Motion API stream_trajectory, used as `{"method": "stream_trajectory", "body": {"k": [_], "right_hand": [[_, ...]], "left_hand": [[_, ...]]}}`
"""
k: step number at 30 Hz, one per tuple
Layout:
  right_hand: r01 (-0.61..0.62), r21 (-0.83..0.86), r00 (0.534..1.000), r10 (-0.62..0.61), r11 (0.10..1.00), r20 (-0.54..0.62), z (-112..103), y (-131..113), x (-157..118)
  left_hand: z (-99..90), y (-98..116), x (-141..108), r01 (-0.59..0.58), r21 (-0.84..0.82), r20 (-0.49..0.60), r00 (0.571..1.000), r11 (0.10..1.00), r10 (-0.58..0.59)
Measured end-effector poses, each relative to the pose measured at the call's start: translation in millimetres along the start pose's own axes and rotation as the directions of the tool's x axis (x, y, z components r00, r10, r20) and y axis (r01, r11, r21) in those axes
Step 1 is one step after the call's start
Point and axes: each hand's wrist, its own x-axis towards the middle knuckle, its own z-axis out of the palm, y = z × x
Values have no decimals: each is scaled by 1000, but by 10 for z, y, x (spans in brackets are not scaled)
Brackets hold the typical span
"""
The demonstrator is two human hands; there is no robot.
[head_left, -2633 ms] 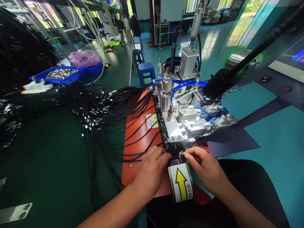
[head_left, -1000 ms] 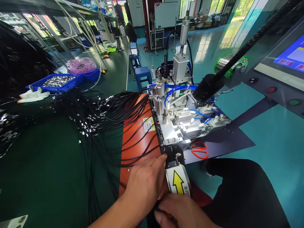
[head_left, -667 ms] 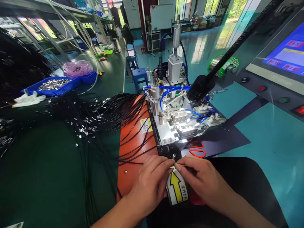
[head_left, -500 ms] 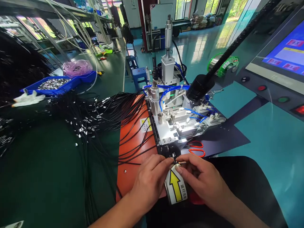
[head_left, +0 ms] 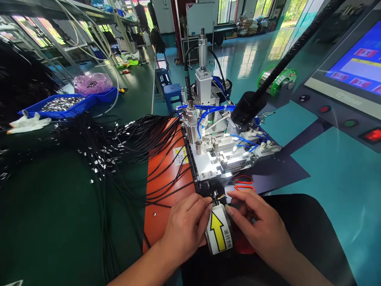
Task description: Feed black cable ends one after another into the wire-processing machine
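Between thumb and fingertips, my left hand [head_left: 188, 218] pinches a thin black cable [head_left: 214, 200] near its end. Fine light-coloured wire strands [head_left: 220, 196] stick out of that end toward the right. My right hand [head_left: 258, 222] is just right of the strands, thumb and forefinger apart, with nothing visible between them. Below the cable end sits a metal part with a white label bearing a yellow arrow [head_left: 219, 232]. Just beyond my hands stands the metal machine [head_left: 208, 159] with cylinders and blue air tubes.
Black cables [head_left: 166, 137] run over the orange plate [head_left: 159, 230] at left. Red-handled scissors [head_left: 244, 182] lie beside the machine. A black flexible lamp [head_left: 249, 107] reaches in from above. A control screen [head_left: 357, 67] stands right. Blue trays [head_left: 86, 105] hold small metal parts.
The fingers of my right hand have parted and drawn back right from the cable end, baring the wire strands. My left hand keeps its pinch. The view has shifted slightly.
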Motion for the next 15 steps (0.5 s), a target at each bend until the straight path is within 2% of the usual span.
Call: {"method": "stream_trajectory", "body": {"k": [15], "right_hand": [[134,-71,990,-136,988,-28,38,-35,13]], "left_hand": [[8,-1,0,-13,-32,-32,999,999,12]]}}
